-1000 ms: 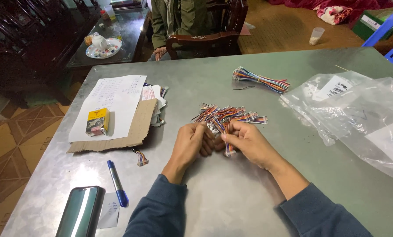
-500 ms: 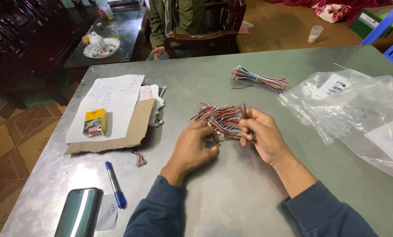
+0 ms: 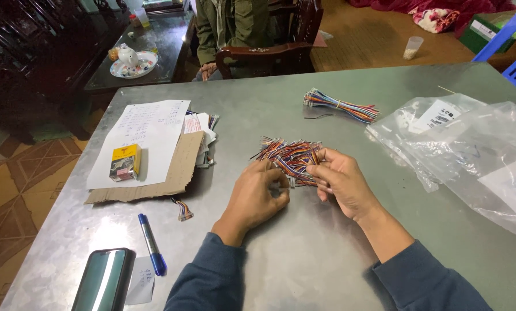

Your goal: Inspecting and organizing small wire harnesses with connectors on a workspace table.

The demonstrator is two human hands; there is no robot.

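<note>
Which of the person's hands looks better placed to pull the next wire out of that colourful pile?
Probably the right hand: its fingertips already pinch strands at the near edge of the wire pile. The left hand rests curled on the table beside the pile, touching only its edge.

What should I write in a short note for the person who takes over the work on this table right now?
Left hand: on the steel table, fingers closed on the near end of the loose wire pile.
Right hand: pinching wires at the pile's right edge.
Done, it seems: one tied wire bundle lies apart, farther back.
Left: the pile itself lies loose and untied.
Nearby: clear plastic bags on the right; papers on cardboard, a blue pen and a phone on the left.
</note>
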